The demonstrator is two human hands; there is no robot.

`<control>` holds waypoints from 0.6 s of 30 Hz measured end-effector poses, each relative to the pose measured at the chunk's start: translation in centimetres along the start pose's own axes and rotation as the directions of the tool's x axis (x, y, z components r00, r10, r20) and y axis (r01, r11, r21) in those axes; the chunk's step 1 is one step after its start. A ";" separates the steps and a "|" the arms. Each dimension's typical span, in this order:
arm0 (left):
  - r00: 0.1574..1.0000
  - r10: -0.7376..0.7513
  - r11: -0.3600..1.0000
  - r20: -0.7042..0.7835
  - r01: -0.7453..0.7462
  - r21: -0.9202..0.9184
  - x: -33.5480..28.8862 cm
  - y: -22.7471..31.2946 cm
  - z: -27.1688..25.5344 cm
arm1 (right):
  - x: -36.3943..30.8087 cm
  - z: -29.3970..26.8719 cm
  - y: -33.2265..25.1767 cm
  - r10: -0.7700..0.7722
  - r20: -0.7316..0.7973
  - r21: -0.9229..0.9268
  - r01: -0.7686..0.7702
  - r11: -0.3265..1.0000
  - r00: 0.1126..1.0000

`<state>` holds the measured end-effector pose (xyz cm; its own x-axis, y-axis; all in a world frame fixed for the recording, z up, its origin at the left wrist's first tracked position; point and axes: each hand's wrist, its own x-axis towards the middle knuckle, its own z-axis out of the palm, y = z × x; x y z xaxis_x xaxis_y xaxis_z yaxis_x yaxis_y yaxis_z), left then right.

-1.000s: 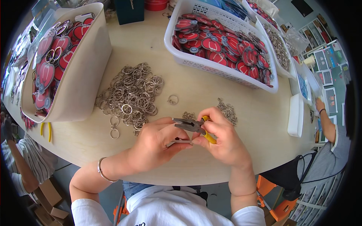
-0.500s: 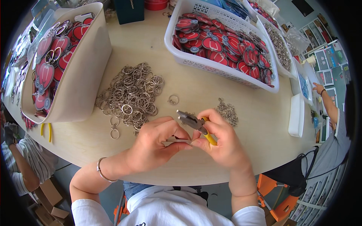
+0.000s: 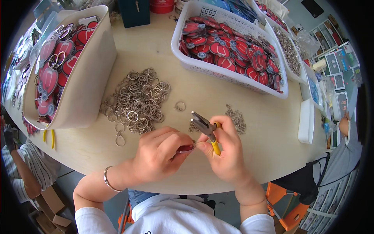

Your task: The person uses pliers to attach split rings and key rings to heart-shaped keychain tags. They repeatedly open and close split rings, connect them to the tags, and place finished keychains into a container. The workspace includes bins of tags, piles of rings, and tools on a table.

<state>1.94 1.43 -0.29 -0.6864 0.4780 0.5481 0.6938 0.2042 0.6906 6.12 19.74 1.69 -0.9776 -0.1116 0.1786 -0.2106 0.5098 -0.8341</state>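
Observation:
Pinched in my left hand (image 3: 159,154) is a flat red charm (image 3: 185,148), tilted nearly edge-on and partly covered by the fingers. My right hand (image 3: 227,156) is closed around pliers (image 3: 203,124) with yellow handles, their grey jaws pointing up and away to the left. The thumb and forefinger of that hand meet the charm's right edge, at a small metal piece too tiny to make out. Beyond my left hand lies a heap of split key rings (image 3: 136,97), with a single key ring (image 3: 180,106) beside it. Small metal links (image 3: 235,120) lie piled beyond my right hand.
A cream bin (image 3: 91,74) of red charms stands at the left, a white basket (image 3: 230,78) of more charms at the back. Yellow handles (image 3: 52,138) show by the bin. A white tray (image 3: 306,121) sits at the right edge. Other people (image 3: 23,167) are at both sides.
The charm has turned in my left hand, so its red face now shows a little. My right hand has tilted and shifted slightly, and the pliers' jaws have swung right with it.

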 end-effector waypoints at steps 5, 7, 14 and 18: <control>0.977 0.210 0.933 -0.045 -0.187 0.307 -0.1 -0.5 0.2 | 0.0 0.4 -0.4 -0.090 -0.045 -0.111 0.085 0.990 0.995; 0.958 0.286 0.900 -0.025 -0.259 0.351 -0.2 -0.7 0.0 | 0.3 0.3 -0.1 -0.004 0.015 0.031 0.003 1.000 1.000; 0.920 0.393 0.856 -0.007 -0.363 0.367 0.0 -1.0 -0.1 | 0.9 -0.9 0.0 -0.115 0.088 -0.089 0.123 0.988 0.989; 0.934 0.358 0.859 0.007 -0.332 0.391 -0.2 -0.9 -0.3 | 0.8 -0.6 0.2 -0.230 0.038 -0.199 0.233 0.952 0.972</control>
<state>1.38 0.87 -0.93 -0.3912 0.5252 0.7558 0.9086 0.3507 0.2266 5.29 20.29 1.99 -0.9021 -0.2586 0.3455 -0.4287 0.6293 -0.6483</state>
